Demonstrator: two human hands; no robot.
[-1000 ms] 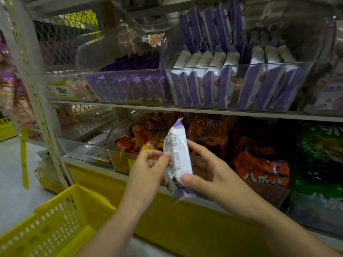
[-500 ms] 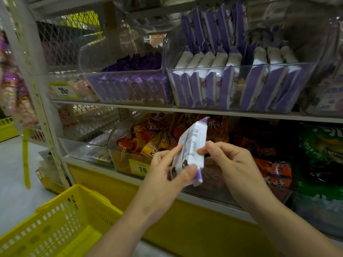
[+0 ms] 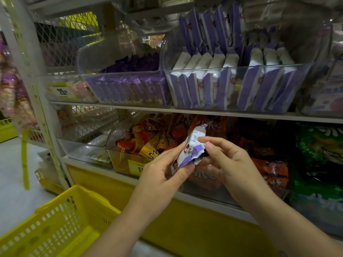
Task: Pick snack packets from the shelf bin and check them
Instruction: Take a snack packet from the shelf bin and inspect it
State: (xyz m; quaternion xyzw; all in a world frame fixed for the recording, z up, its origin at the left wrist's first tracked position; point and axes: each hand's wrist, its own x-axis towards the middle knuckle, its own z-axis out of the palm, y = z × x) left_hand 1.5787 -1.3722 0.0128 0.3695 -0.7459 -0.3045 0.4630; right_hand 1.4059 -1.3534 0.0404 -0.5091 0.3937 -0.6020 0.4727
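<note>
- Holding one purple-and-white snack packet (image 3: 187,151) between them, the left hand (image 3: 163,175) pinches its lower end, the right hand (image 3: 228,164) its side; print unreadable.
- At 12 o'clock, the clear shelf bin (image 3: 237,86) holds matching packets.
- At 9 o'clock, a yellow price tag (image 3: 62,92) reads "25".

Both hands on one purple-and-white snack packet (image 3: 189,152) in front of the shelves

Left hand (image 3: 163,175) pinched its lower end, right hand (image 3: 222,160) gripped the crinkled side, packet tilted up-right. Clear bin (image 3: 232,106) of matching packets sat on the shelf above, yellow basket (image 3: 55,225) at lower left.
</note>
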